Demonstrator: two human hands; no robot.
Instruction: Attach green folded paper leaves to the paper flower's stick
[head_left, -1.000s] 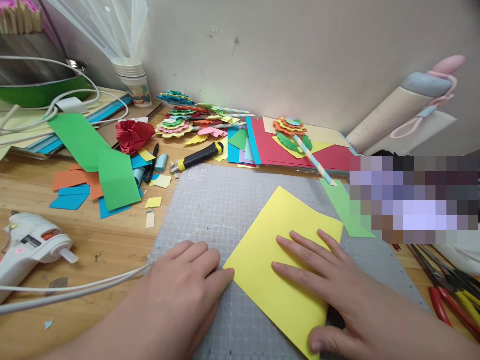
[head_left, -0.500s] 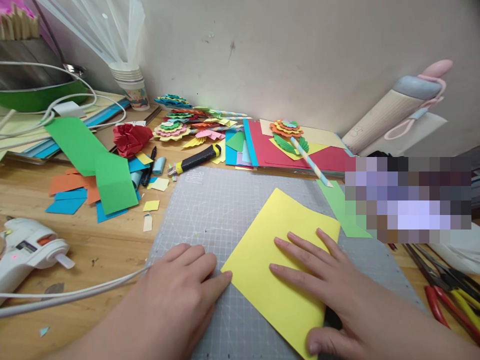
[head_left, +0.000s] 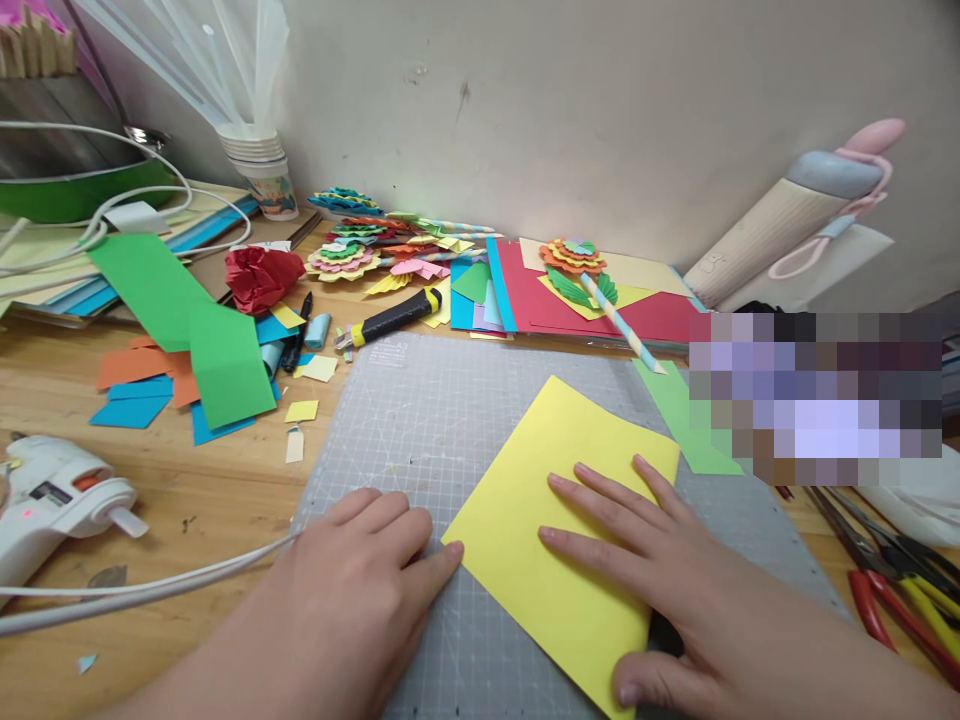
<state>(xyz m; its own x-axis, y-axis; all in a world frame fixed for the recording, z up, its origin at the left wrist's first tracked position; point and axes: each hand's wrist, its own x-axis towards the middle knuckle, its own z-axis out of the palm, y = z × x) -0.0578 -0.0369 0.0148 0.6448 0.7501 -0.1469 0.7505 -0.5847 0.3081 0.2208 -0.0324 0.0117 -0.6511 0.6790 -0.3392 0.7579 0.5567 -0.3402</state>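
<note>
A yellow sheet of paper lies turned at an angle on the grey cutting mat. My right hand rests flat across it, fingers spread, with the thumb near the bottom corner. At the sheet's left corner, my left hand has its fingers curled in and its thumb tip pressed on the paper's edge. Part of a dark thing shows under my right palm; what it is stays hidden.
To the left are a white glue gun with its cable and green paper strips. Behind the mat lie a utility knife and a paper flower on a striped stem. Red-handled scissors are at the right.
</note>
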